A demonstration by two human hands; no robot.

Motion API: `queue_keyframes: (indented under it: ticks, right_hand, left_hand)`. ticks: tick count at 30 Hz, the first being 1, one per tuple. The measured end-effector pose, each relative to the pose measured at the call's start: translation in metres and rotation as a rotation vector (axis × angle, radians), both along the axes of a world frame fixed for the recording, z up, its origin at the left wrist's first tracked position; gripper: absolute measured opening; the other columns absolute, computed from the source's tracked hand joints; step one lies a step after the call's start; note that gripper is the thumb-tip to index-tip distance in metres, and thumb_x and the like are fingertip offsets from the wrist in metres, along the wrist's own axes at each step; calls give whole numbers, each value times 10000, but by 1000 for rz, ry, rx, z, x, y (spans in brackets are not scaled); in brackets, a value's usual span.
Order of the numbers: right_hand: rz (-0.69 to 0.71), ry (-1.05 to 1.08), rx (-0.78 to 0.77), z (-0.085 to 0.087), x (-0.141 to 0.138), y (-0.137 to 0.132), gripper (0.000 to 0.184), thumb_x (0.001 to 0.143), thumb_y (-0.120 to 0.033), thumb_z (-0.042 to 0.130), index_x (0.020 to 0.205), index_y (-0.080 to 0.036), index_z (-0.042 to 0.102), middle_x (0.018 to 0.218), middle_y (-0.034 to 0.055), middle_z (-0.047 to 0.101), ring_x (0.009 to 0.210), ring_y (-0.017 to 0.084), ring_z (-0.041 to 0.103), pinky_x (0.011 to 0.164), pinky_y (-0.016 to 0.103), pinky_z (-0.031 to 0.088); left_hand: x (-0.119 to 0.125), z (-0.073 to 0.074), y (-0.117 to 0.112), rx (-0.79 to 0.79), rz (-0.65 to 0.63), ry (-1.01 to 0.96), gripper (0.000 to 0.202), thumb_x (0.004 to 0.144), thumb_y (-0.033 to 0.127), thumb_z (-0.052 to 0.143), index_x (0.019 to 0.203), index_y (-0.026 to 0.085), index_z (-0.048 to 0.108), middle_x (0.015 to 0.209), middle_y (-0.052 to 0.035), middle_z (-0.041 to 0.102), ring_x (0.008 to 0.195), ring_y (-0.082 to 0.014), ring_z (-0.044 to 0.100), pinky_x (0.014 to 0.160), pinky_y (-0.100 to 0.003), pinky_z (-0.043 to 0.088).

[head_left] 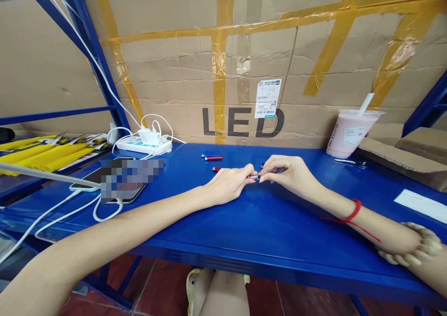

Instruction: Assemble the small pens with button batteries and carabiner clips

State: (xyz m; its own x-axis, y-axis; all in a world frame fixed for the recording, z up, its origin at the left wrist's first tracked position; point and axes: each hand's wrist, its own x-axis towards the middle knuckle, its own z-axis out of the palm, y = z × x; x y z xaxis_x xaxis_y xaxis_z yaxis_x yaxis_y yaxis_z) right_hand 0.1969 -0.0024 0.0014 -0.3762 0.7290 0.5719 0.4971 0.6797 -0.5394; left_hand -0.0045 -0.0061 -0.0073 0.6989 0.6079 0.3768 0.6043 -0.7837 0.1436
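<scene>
My left hand (228, 185) and my right hand (289, 174) meet over the middle of the blue table (265, 223). Both pinch one small lighter (254, 177) between their fingertips, the left from the left end, the right from the right end. A red lighter (216, 169) lies just behind my left hand. Further back, a blue lighter (208, 155) and a red lighter (213, 159) lie side by side. A red string and a wooden bead bracelet (415, 246) are on my right wrist.
A phone (120, 185) with white cables lies at the left, a white power strip (143, 143) behind it. A pink drink cup (349, 132) with a straw stands at the back right beside an open cardboard box (405, 157). Taped cardboard forms the back wall. Yellow rods (45, 155) lie far left.
</scene>
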Motion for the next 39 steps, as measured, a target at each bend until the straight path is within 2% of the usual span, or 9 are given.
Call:
queue_keyframes:
  ticks: [5, 17, 23, 27, 33, 39]
  right_hand:
    - [-3, -8, 33, 2, -2, -3, 173, 684, -371, 678, 653, -204, 710, 720, 26, 645, 599, 132, 573, 555, 273, 453]
    - [-32, 47, -48, 7, -8, -9, 288, 676, -458, 653, 628, -176, 676, 718, 47, 642, 493, 118, 568, 485, 267, 458]
    - [-11, 69, -209, 5, -10, -8, 327, 625, -492, 679, 611, -166, 652, 647, 35, 638, 442, 117, 555, 436, 250, 436]
    - [-15, 97, -262, 0, -9, -2, 322, 638, -482, 668, 624, -161, 656, 610, 27, 633, 427, 110, 538, 434, 246, 420]
    - [-74, 47, -228, -2, -9, 2, 351, 661, -506, 647, 674, -156, 664, 468, 0, 572, 397, 121, 521, 430, 249, 391]
    - [-90, 13, -64, -1, -7, 1, 410, 652, -566, 634, 698, -161, 678, 735, 54, 658, 429, 105, 529, 465, 272, 422]
  left_hand:
    - [0, -1, 1, 4, -9, -21, 142, 945, 294, 294, 975, 207, 402, 1022, -40, 641, 872, -185, 637, 641, -241, 448]
    - [0, -2, 3, 47, -3, -95, 105, 935, 282, 323, 938, 208, 397, 1054, -43, 637, 959, -186, 624, 708, -261, 483]
    - [0, -2, 3, 50, -4, -93, 125, 928, 265, 338, 966, 201, 439, 1077, -41, 632, 979, -174, 613, 751, -267, 487]
    - [0, 0, 2, 47, -53, -116, 195, 938, 262, 315, 1071, 218, 452, 1133, -11, 612, 1001, -145, 600, 777, -247, 480]
    - [4, 1, 1, 68, 69, -62, 236, 937, 260, 304, 1102, 223, 467, 1073, -20, 634, 932, -162, 618, 728, -253, 481]
    - [6, 1, 1, 77, 145, -49, 273, 942, 278, 260, 1120, 224, 460, 1038, -24, 633, 868, -167, 620, 679, -251, 476]
